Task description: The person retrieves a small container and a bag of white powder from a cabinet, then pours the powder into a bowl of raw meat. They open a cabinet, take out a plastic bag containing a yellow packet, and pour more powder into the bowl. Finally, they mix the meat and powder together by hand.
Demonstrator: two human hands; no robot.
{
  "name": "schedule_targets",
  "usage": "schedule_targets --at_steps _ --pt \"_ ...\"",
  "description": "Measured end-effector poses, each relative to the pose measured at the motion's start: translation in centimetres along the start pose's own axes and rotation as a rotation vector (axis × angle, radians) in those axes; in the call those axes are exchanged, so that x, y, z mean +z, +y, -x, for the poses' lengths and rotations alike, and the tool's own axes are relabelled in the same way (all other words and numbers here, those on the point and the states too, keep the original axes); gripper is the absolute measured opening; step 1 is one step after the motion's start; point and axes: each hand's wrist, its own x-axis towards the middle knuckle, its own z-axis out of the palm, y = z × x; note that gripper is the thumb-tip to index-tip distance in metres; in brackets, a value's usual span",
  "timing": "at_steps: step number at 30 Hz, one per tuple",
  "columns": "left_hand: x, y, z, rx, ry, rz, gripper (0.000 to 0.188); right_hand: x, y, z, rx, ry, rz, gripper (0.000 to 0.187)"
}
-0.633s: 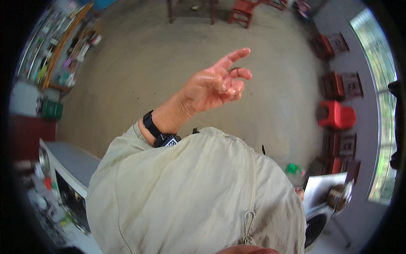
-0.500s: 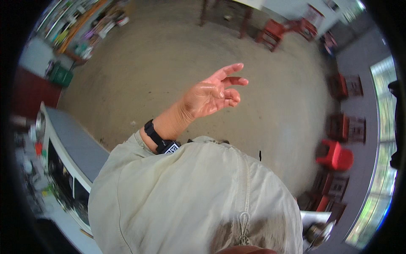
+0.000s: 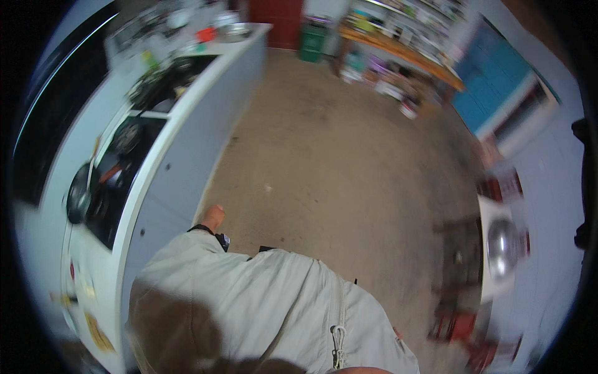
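Note:
My left hand (image 3: 213,217) hangs low beside the grey-blue front of the kitchen counter (image 3: 180,149). Only a short, blurred part of it shows past the cuff, and its fingers cannot be made out. A black band with a small device (image 3: 222,240) circles the wrist. Nothing can be seen in this hand. My right hand is out of sight; the beige jacket (image 3: 280,299) fills the lower middle. On the counter to my left, a dark wok (image 3: 79,194) with a long-handled utensil resting in it sits by the black stove top (image 3: 134,187).
A metal basin (image 3: 237,32) stands at the counter's far end. Beyond are a green bin (image 3: 311,42) and a wooden shelf (image 3: 405,53) with goods beneath. To the right, a table (image 3: 489,283) bears a large metal bowl (image 3: 500,247), near red stools (image 3: 453,325). Brown floor (image 3: 324,162) lies between.
My view has swung left, bringing the counter alongside me and the table to the right. My left hand, raised in front with fingers apart before, is now lowered near the jacket.

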Motion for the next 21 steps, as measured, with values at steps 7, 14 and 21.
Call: schedule_targets --at_steps 7,14,21 --pt "-1.0 -6.9 16.1 0.027 0.191 -0.006 0.026 -15.9 -43.7 -27.3 -0.365 -0.224 -0.705 0.031" --pt "-3.4 -5.3 9.5 -0.204 0.009 0.155 0.02 -10.7 -74.8 -28.9 -0.753 -0.586 -0.427 0.023" --pt "-13.5 0.9 -17.5 0.016 0.096 0.395 0.014 -3.6 -87.4 -36.1 -0.685 -0.71 0.165 0.037"
